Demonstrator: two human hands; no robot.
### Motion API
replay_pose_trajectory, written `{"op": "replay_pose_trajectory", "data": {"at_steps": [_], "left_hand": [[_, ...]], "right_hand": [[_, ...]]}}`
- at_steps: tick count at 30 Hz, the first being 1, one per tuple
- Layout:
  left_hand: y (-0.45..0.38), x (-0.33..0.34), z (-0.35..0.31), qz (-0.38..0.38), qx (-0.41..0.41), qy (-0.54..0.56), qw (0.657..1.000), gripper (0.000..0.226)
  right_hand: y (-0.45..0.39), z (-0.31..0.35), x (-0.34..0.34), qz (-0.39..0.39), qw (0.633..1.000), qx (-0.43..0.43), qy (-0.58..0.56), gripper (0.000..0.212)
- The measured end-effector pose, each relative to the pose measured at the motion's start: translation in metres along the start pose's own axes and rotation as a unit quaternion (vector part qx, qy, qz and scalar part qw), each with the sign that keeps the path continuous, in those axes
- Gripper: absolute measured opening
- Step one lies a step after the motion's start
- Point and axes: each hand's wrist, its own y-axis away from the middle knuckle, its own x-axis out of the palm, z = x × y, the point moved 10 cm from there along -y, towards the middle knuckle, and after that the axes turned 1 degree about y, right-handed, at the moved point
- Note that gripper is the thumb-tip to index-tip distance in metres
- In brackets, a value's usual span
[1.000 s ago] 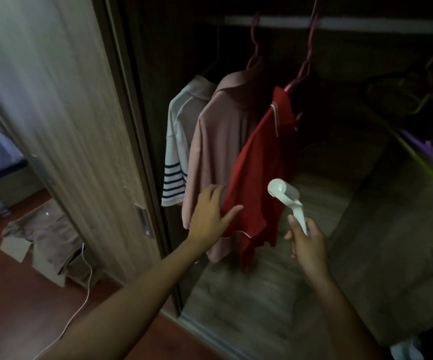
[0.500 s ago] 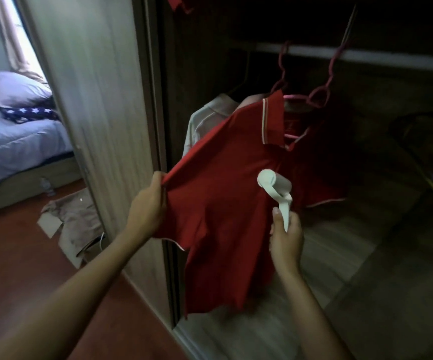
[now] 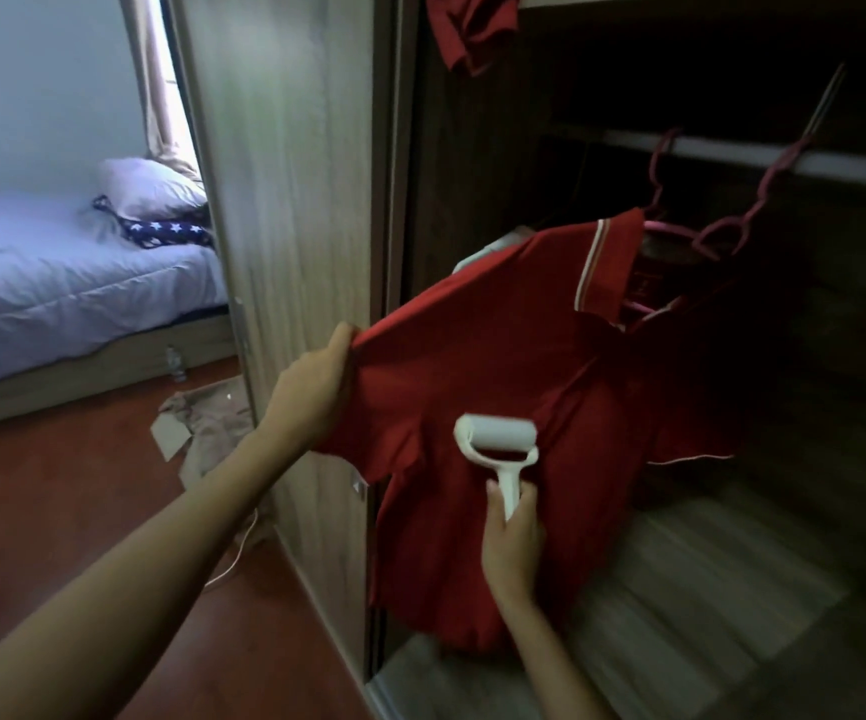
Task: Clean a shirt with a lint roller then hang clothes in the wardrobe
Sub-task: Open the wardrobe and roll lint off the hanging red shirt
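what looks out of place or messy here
A brownish garment lies crumpled on the floor beside the wardrobe door, and a red cloth droops over the upper shelf edge.

home bedroom | bed [image 3: 57, 272], pillow [image 3: 148, 187] | open wardrobe [image 3: 285, 200], rail [image 3: 763, 155] dim, probably

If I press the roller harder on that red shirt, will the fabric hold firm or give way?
Likely give way: the red shirt is soft cloth, taut only where the left hand pulls its edge sideways. It hangs from a pink hanger, so it may swing back. The lint roller in the right hand probably rolls easily.
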Motion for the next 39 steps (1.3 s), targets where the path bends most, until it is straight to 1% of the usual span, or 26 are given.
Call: {"op": "replay_pose_trajectory", "data": {"at_steps": [2, 3, 7, 9, 11, 14, 16, 17, 18, 19, 21, 23, 25, 27, 29, 31, 32, 34, 37, 39], "left_hand": [[-0.002, 0.004, 0.002, 0.007, -0.002, -0.003, 1.000, 0.029], [-0.003, 0.006, 0.003, 0.008, 0.001, -0.004, 1.000, 0.028], [-0.006, 0.012, 0.004, 0.018, 0.006, -0.004, 1.000, 0.020], [-0.006, 0.011, 0.003, 0.014, 0.004, 0.006, 1.000, 0.019], [-0.007, 0.010, 0.001, 0.007, 0.003, 0.012, 1.000, 0.021], [-0.007, 0.012, -0.001, 0.004, 0.010, 0.025, 1.000, 0.031], [-0.008, 0.015, 0.000, 0.006, 0.009, 0.024, 1.000, 0.031], [-0.009, 0.017, 0.002, 0.007, 0.007, 0.019, 1.000, 0.030], [-0.010, 0.018, 0.003, 0.009, 0.005, 0.014, 1.000, 0.030], [-0.010, 0.019, 0.004, 0.011, 0.003, 0.011, 1.000, 0.030], [-0.012, 0.022, 0.004, 0.015, 0.004, 0.007, 1.000, 0.031], [-0.012, 0.022, 0.001, 0.015, 0.007, 0.005, 1.000, 0.032], [-0.011, 0.020, -0.001, 0.014, 0.007, 0.004, 1.000, 0.030], [-0.010, 0.017, -0.003, 0.010, 0.005, -0.005, 1.000, 0.027], [-0.010, 0.016, -0.003, 0.009, 0.003, -0.015, 1.000, 0.025], [-0.011, 0.017, -0.003, 0.013, 0.006, -0.025, 1.000, 0.023], [-0.012, 0.017, -0.004, 0.013, 0.012, -0.028, 0.999, 0.024], [-0.013, 0.015, -0.005, 0.008, 0.023, -0.027, 0.999, 0.026], [-0.014, 0.013, -0.005, 0.002, 0.032, -0.022, 0.999, 0.029], [-0.013, 0.015, -0.006, 0.003, 0.033, -0.017, 0.999, 0.028]], "right_hand": [[0.000, 0.005, -0.001, 0.008, 1.000, 0.005, -0.002, 0.015], [-0.006, 0.019, -0.006, -0.005, 1.000, -0.007, -0.010, 0.013], [-0.033, 0.110, -0.042, -0.094, 0.987, -0.109, -0.074, 0.009], [-0.044, 0.131, -0.050, -0.115, 0.979, -0.139, -0.095, 0.007], [-0.050, 0.114, -0.040, -0.104, 0.983, -0.127, -0.082, 0.010], [-0.038, 0.025, -0.002, -0.041, 0.998, -0.042, 0.006, 0.023], [-0.016, -0.040, 0.021, 0.020, 0.997, 0.026, 0.066, 0.028], [-0.006, -0.061, 0.028, 0.040, 0.994, 0.048, 0.086, 0.030], [0.001, -0.070, 0.029, 0.039, 0.993, 0.054, 0.093, 0.030], [0.002, -0.069, 0.027, 0.022, 0.995, 0.047, 0.088, 0.029], [-0.005, -0.044, 0.021, -0.023, 0.998, 0.015, 0.049, 0.026], [-0.017, -0.014, 0.020, -0.050, 0.999, -0.017, 0.003, 0.022], [-0.024, -0.005, 0.024, -0.069, 0.997, -0.039, -0.019, 0.022], [-0.020, -0.026, 0.039, -0.048, 0.998, -0.028, -0.007, 0.024], [-0.007, -0.073, 0.065, 0.017, 0.998, 0.016, 0.050, 0.028], [0.013, -0.121, 0.088, 0.090, 0.986, 0.058, 0.131, 0.036], [0.021, -0.136, 0.092, 0.109, 0.978, 0.070, 0.165, 0.038], [0.025, -0.140, 0.090, 0.101, 0.978, 0.075, 0.166, 0.038], [0.014, -0.110, 0.079, 0.053, 0.992, 0.051, 0.103, 0.032], [0.010, -0.101, 0.081, 0.038, 0.995, 0.040, 0.080, 0.032]]}}
